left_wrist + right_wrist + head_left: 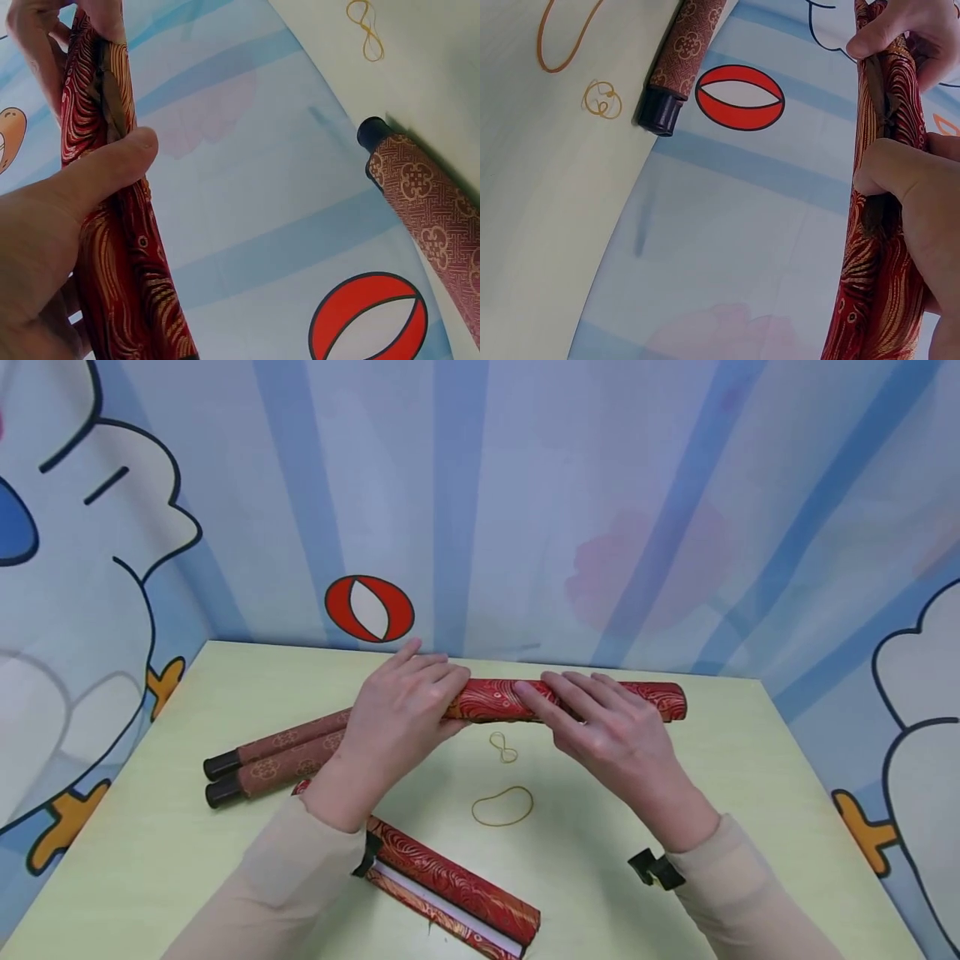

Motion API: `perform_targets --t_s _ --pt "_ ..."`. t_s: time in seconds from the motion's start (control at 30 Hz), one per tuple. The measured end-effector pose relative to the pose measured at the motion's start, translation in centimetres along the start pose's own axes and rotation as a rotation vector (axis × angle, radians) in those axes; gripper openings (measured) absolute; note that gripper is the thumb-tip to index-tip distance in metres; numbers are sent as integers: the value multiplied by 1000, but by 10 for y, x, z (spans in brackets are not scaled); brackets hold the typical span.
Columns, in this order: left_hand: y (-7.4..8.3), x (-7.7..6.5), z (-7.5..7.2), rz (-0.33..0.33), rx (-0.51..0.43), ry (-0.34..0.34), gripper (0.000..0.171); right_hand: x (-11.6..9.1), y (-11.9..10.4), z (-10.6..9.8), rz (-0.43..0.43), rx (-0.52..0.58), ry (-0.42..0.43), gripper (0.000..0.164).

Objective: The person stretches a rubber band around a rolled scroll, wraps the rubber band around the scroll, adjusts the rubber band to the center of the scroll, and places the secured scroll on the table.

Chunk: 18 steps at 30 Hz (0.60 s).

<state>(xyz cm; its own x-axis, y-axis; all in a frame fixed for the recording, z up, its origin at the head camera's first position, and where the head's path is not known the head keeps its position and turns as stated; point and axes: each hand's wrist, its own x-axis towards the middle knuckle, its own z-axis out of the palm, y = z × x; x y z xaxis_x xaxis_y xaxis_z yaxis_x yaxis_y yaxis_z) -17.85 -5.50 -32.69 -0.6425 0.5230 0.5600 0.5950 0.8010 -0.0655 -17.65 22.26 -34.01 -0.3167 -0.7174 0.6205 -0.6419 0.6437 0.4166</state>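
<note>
A long roll of red and gold brocade (491, 700) spans left to right between both hands, above the table's far part. My left hand (401, 710) grips it toward its left end, and my right hand (611, 714) grips it right of the middle. On the side facing the wrist cameras a lengthwise groove shows, with a dark brown ribbon (112, 105) lying along it. Both thumbs press on that side, seen in the wrist views; most of the other fingers are hidden behind the roll there.
Two brown patterned rolls (258, 774) with black ends lie at the left. Nearer stands a red brocade piece (465, 877) with a white strip, partly behind the left forearm. A twisted yellow band (501, 746) and a looped band (525, 792) lie mid-table (585, 835). A printed backdrop (517, 527) rises behind.
</note>
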Motion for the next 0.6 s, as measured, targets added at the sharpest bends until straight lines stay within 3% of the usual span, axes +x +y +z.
perform_targets --t_s 0.27,0.4,0.6 --pt "-7 -2 -7 -49 -22 -104 64 -2 3 0 -9 16 -9 72" --pt "-8 -2 -10 -65 -19 -133 57 -2 3 -1 -7 23 -17 70" --pt "-5 0 -10 -55 -1 -118 47 0 0 -1 -11 9 -17 70"
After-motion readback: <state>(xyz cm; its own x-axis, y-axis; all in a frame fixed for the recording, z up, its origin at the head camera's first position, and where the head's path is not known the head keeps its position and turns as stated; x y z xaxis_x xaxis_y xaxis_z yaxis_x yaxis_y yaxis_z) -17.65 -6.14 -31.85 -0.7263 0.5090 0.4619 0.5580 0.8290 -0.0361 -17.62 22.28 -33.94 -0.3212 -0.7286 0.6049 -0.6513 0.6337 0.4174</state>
